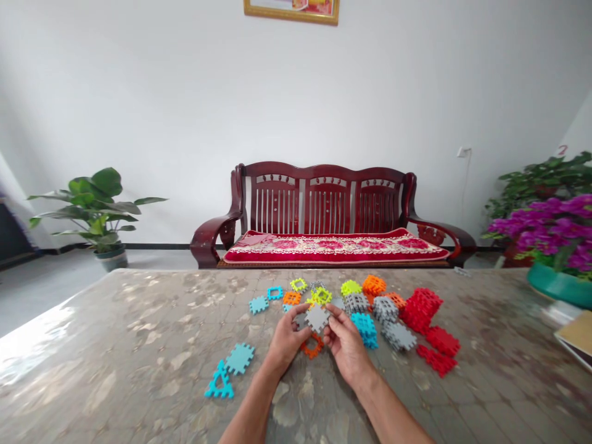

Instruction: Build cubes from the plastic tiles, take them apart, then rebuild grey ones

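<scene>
A grey interlocking tile (317, 319) with notched edges is held up between my two hands, turned cornerwise. My left hand (289, 336) pinches its left side, and my right hand (345, 340) grips its right side with thumb and fingers. Just below lies an orange tile frame (312, 346) with an open middle. Behind the held tile sits a yellow-green openwork tile (320, 296). A stack of blue tiles (364, 330) stands close to my right hand. To the left, a teal tile (240, 358) rests beside a blue triangular piece (219, 383).
Grey stacks (398, 336), red stacks (422, 309) and orange tiles (374, 285) cover the table's right-centre. A flower pot (559, 285) and a book (576, 333) stand at the right edge. Beyond the patterned table (152, 345) is a wooden bench (326, 203).
</scene>
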`<state>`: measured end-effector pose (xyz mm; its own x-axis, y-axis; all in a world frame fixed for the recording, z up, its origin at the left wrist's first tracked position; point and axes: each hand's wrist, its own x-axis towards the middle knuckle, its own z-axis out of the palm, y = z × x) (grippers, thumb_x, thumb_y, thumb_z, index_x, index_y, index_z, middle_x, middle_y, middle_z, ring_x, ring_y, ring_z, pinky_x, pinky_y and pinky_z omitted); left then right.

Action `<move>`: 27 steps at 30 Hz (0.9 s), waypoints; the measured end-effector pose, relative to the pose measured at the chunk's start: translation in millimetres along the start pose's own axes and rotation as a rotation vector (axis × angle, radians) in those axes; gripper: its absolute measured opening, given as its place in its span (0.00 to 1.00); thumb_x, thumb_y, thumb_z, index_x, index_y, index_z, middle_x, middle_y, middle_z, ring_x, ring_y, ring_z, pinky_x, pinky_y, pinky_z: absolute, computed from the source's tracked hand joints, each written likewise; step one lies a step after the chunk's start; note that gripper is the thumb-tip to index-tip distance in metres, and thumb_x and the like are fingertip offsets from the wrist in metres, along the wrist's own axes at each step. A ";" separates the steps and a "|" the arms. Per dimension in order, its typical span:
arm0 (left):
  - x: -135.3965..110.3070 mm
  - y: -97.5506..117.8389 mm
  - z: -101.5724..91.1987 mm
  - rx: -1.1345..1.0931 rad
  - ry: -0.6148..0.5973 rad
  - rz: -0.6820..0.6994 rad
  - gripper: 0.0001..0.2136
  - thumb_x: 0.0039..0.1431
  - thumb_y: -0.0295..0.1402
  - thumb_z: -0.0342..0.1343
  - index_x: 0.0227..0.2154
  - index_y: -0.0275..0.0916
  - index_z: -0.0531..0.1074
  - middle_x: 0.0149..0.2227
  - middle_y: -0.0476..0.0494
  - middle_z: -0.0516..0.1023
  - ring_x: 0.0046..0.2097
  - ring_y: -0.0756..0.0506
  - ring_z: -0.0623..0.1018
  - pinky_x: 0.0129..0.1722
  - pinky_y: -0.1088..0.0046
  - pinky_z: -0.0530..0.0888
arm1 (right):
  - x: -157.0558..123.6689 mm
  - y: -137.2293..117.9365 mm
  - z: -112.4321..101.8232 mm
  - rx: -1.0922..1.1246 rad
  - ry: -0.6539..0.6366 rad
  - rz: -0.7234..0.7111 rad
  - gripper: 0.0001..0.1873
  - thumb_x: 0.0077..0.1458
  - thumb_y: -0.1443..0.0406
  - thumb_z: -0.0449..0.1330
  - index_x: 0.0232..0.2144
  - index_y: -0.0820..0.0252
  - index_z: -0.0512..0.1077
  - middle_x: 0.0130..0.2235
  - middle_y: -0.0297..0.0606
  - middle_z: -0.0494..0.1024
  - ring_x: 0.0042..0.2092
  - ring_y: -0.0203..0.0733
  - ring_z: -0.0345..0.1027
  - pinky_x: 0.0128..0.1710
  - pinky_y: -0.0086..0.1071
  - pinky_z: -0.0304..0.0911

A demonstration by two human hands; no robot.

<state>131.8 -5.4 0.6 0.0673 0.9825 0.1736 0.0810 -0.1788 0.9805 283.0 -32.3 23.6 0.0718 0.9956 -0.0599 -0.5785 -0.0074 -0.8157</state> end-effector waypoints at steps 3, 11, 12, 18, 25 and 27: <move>-1.8 3.7 2.3 -0.080 -0.016 -0.002 0.23 0.45 0.31 0.59 0.48 0.36 0.72 0.48 0.41 0.78 0.44 0.45 0.79 0.46 0.68 0.75 | -2.6 0.0 2.1 -0.027 0.002 0.016 0.26 0.38 0.56 0.72 0.41 0.57 0.74 0.27 0.28 0.74 0.27 0.32 0.66 0.24 0.24 0.61; -6.6 12.2 1.9 -0.267 -0.074 -0.114 0.28 0.39 0.25 0.54 0.50 0.36 0.70 0.42 0.44 0.79 0.37 0.49 0.77 0.39 0.75 0.73 | -5.4 6.8 4.4 -0.351 0.045 -0.088 0.19 0.39 0.56 0.68 0.34 0.59 0.74 0.25 0.30 0.73 0.26 0.35 0.64 0.24 0.27 0.59; -7.5 14.0 1.4 -0.288 -0.081 -0.124 0.29 0.39 0.24 0.54 0.51 0.36 0.70 0.41 0.45 0.79 0.37 0.49 0.77 0.38 0.75 0.72 | -5.3 7.9 4.3 -0.377 0.055 -0.099 0.18 0.39 0.56 0.68 0.33 0.59 0.74 0.25 0.30 0.73 0.26 0.36 0.64 0.23 0.27 0.58; -10.7 21.5 -0.7 -0.386 -0.057 -0.147 0.26 0.44 0.28 0.58 0.51 0.37 0.72 0.49 0.41 0.78 0.45 0.45 0.77 0.45 0.72 0.72 | -4.4 10.3 1.5 -0.431 0.068 -0.119 0.17 0.39 0.58 0.65 0.33 0.59 0.73 0.28 0.32 0.75 0.28 0.38 0.66 0.24 0.28 0.60; -4.7 10.5 0.0 -0.437 -0.010 -0.156 0.23 0.41 0.30 0.64 0.45 0.37 0.75 0.45 0.40 0.80 0.45 0.44 0.77 0.45 0.71 0.72 | -0.8 18.8 -4.5 -0.676 -0.018 -0.290 0.12 0.45 0.61 0.59 0.34 0.59 0.72 0.32 0.37 0.77 0.35 0.43 0.71 0.36 0.34 0.67; -3.2 7.0 -0.4 -0.435 0.003 -0.168 0.23 0.40 0.29 0.64 0.44 0.36 0.76 0.42 0.42 0.80 0.39 0.46 0.77 0.42 0.72 0.72 | -1.5 20.5 -6.2 -0.804 -0.007 -0.364 0.14 0.47 0.64 0.56 0.38 0.58 0.72 0.35 0.37 0.77 0.35 0.42 0.71 0.39 0.36 0.68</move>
<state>131.8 -9.9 7.0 0.0855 0.9963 0.0091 -0.3339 0.0201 0.9424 276.1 -34.5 3.4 0.1341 0.9494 0.2841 0.2263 0.2498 -0.9415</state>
